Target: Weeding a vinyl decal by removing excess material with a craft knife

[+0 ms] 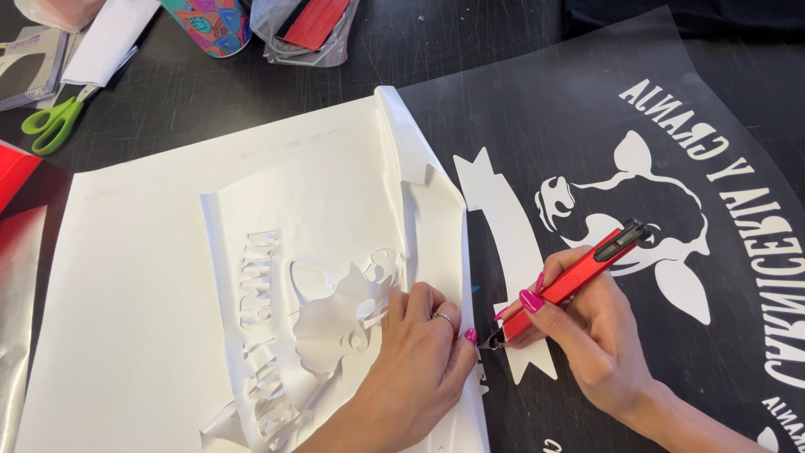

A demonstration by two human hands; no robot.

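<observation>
My right hand (pixel 595 335) grips a red and black craft knife (pixel 579 275), its tip down near the lower end of a white ribbon-shaped vinyl piece (pixel 507 243). My left hand (pixel 415 365) presses flat on a peeled white vinyl sheet (pixel 327 243) with cut-out letters and an animal outline, fingertips close to the knife tip. A clear film with a white animal head design and lettering (pixel 637 193) lies on the black table under my right hand.
Green-handled scissors (pixel 52 122) lie at the far left. A colourful patterned cup (pixel 210 23) and a clear bag with red material (pixel 306 29) sit at the back. White backing paper (pixel 126 294) covers the left. A red sheet edge (pixel 12 172) shows at far left.
</observation>
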